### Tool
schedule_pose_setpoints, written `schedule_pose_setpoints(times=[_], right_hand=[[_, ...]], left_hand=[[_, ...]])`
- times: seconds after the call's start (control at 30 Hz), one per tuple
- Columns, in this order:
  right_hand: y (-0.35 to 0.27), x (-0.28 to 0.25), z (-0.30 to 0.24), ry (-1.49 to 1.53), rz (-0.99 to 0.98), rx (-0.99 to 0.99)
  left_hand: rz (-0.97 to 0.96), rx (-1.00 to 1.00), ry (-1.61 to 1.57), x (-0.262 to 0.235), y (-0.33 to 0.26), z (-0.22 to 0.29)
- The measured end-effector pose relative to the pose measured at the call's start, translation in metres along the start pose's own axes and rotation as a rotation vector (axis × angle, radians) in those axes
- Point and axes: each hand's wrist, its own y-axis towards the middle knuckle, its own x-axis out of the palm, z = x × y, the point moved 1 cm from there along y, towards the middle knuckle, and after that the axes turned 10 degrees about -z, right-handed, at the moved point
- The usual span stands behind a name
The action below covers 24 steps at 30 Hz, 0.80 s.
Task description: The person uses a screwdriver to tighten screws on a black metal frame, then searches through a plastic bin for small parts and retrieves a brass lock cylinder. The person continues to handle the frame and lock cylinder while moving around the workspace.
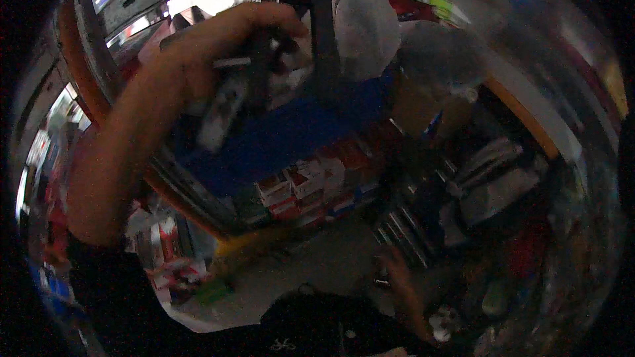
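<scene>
My left hand (274, 21) is raised at the upper middle, its fingers curled. A black, bent, frame-like thing (321, 26) rises right beside it. Dark shapes lie under my fingers, and what they close on is hidden. Below the wrist hangs a blurred greyish thing (221, 112). Low at the right of centre is my right hand (398, 274), dim and smeared. Next to its fingertips is a small thing with a bright edge (381, 282). Just beyond this hand lies a dark object with several pale parallel bars (403, 231).
Several small red and white boxes (307, 182) sit in rows before a blue surface (278, 139). Pale plastic bags (367, 23) bulge at the back. An orange-edged shelf (522, 116) runs at the right, and packed goods (169, 244) crowd the left.
</scene>
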Motion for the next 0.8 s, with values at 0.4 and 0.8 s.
schedule_pose_setpoints(times=[0.4, 0.8], right_hand=[[0.069, -0.096, -0.032, 0.14, -0.488, -0.053], [0.066, -0.13, -0.053, 0.193, -0.461, 0.252]], left_hand=[[0.344, 0.023, 0.348, 0.025, 0.108, 0.032], [0.422, 0.043, 0.717, -0.002, 0.194, 0.011]])
